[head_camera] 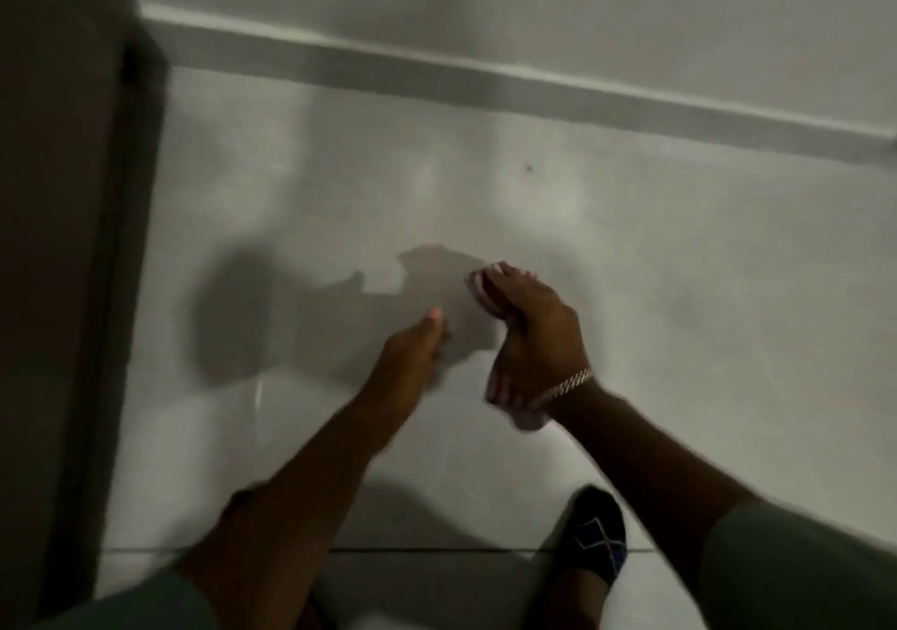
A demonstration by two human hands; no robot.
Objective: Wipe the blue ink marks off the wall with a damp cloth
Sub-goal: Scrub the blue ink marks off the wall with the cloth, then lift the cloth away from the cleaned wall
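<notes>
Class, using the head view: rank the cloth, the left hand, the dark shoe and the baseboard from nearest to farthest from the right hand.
1. Cloth: bunched inside the right hand, touching it.
2. Left hand: just to its left, apart.
3. Dark shoe: below, on the floor.
4. Baseboard: the strip along the wall, far above.

The shoe and the baseboard look close to equal; treat that order as tentative.

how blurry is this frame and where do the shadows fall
Head view: dim and soft throughout; the empty left hand is smeared by motion blur, the right hand gripping the crumpled pale pink cloth is sharper. Both cast dark shadows leftward onto the glossy pale floor tiles. No blue ink is discernible.
</notes>
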